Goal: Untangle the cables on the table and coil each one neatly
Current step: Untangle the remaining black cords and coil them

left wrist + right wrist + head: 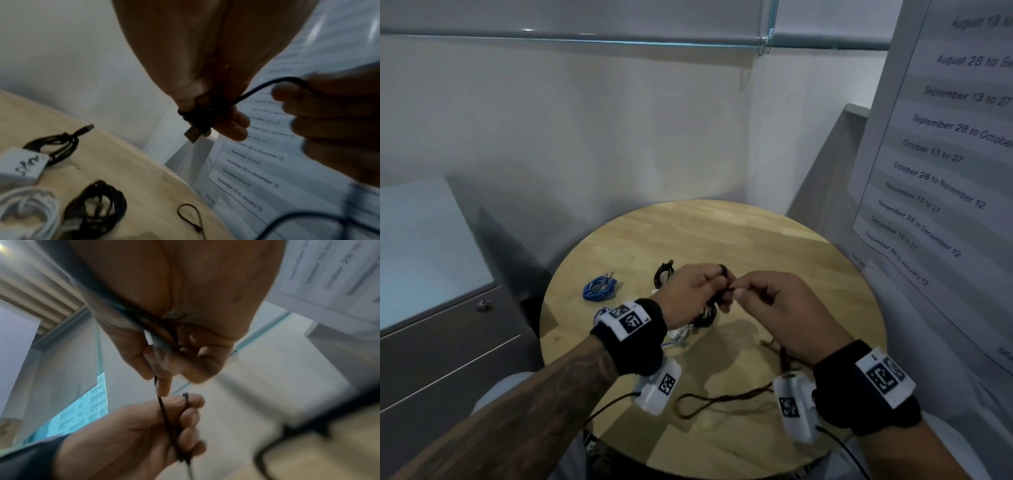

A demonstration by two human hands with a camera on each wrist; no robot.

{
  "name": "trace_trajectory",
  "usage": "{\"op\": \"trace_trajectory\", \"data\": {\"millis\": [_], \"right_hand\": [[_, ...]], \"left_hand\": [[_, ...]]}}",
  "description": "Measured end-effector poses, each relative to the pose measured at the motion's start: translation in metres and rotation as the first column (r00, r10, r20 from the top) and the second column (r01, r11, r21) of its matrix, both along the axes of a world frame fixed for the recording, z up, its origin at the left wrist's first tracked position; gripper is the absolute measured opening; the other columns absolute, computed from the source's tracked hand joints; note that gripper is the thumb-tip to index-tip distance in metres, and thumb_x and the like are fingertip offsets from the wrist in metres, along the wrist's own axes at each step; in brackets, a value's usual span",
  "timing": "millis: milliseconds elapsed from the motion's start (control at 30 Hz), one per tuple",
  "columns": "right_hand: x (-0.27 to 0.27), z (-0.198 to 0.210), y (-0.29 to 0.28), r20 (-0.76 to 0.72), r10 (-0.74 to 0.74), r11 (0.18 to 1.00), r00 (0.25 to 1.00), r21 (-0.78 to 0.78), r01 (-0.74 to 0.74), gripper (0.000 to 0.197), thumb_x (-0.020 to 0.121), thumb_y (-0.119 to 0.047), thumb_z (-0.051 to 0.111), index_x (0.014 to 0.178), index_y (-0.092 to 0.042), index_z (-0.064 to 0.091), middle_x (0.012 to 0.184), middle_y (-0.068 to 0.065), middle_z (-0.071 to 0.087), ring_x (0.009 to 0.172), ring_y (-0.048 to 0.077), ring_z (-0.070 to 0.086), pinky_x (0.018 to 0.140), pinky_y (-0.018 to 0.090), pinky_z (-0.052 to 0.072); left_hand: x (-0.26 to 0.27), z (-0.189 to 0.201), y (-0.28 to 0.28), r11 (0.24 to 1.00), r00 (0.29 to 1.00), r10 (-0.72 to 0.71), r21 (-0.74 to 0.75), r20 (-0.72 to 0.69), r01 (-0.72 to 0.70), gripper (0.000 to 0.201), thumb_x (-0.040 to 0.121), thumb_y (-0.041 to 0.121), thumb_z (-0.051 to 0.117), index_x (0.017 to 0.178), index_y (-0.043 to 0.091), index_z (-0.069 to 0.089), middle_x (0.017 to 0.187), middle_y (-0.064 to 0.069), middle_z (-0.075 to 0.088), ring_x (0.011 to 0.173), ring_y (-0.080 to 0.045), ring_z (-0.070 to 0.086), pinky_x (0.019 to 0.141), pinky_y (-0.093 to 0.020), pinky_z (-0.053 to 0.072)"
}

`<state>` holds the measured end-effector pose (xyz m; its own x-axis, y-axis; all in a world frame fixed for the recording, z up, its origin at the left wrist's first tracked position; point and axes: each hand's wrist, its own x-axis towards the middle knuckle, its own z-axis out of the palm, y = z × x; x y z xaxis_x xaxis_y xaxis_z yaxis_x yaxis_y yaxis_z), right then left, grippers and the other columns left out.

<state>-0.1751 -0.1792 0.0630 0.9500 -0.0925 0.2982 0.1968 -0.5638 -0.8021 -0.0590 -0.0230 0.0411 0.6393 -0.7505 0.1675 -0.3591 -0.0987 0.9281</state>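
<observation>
Above the round wooden table (774, 240) both hands work one thin black cable (723, 270). My left hand (717, 284) grips a small bundle of it, and its USB plug (193, 135) sticks out below the fingers. My right hand (739, 291) pinches the strand (265, 85) that leads off the bundle, close beside the left hand. A loose length of cable (722, 399) lies on the table under my right wrist. In the right wrist view the strand (162, 405) runs from my right fingertips (164, 389) down into the left hand.
On the table lie a blue coiled cable (599, 289), a black coiled cable (662, 274), another black coil (705, 317), a white cable (30, 207) with a white charger block (20, 164), and a small dark tie loop (191, 216). A wall and a printed sheet (935, 164) stand close on the right.
</observation>
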Motion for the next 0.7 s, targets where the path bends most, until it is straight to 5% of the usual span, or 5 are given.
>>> {"op": "trace_trajectory", "data": {"millis": [167,267,467,600,700], "right_hand": [[0.005,0.000,-0.017,0.017,-0.076,0.997,0.997,0.028,0.075,0.012,0.096,-0.019,0.068,0.089,-0.018,0.077,0.066,-0.014,0.068,0.056,0.004,0.059,0.058,0.018,0.045],[0.009,-0.008,-0.018,-0.126,-0.024,0.999,0.992,0.038,0.029,0.024,0.101,-0.034,0.060,0.083,-0.022,0.068,0.055,-0.002,0.058,0.043,0.012,0.044,0.050,0.024,0.038],[0.020,-0.030,0.005,-0.154,-0.020,0.998,0.988,0.061,0.030,0.035,0.107,-0.031,0.047,0.085,-0.012,0.068,0.048,-0.013,0.043,0.046,0.003,0.038,0.052,0.020,0.028],[0.018,-0.032,0.020,-0.230,0.069,0.997,0.971,0.056,-0.058,0.040,0.108,-0.032,0.045,0.080,-0.012,0.067,0.051,-0.018,0.052,0.048,-0.001,0.046,0.054,0.014,0.031],[0.017,-0.034,0.021,-0.273,0.061,0.997,0.960,-0.019,-0.069,0.049,0.106,-0.042,0.043,0.072,-0.011,0.058,0.059,-0.007,0.047,0.054,0.009,0.041,0.061,0.029,0.032]], "left_hand": [[-0.009,0.006,0.006,0.984,0.901,-0.160,0.000,-0.404,0.175,0.040,0.105,0.026,0.033,0.083,0.005,0.058,0.061,-0.004,0.038,0.054,-0.019,0.036,0.061,-0.026,0.042],[-0.008,0.016,0.009,0.983,0.778,-0.180,-0.089,-0.602,0.159,0.036,0.102,0.020,0.031,0.073,0.009,0.049,0.060,-0.002,0.021,0.049,-0.015,0.023,0.055,-0.024,0.041],[0.000,0.018,0.013,0.866,0.424,-0.293,-0.426,-0.857,-0.262,0.026,0.096,0.020,0.039,0.075,0.012,0.053,0.053,0.008,0.032,0.043,-0.008,0.034,0.054,-0.024,0.047],[-0.005,0.014,0.002,0.734,0.472,-0.277,-0.501,-0.837,-0.458,0.028,0.099,0.013,0.039,0.095,-0.002,0.062,0.070,-0.004,0.061,0.064,-0.015,0.065,0.072,-0.030,0.059],[-0.007,0.006,-0.005,0.735,0.619,-0.152,-0.507,-0.770,-0.450,0.024,0.103,0.011,0.039,0.104,-0.003,0.058,0.083,-0.010,0.069,0.081,-0.021,0.071,0.080,-0.031,0.059]]}}
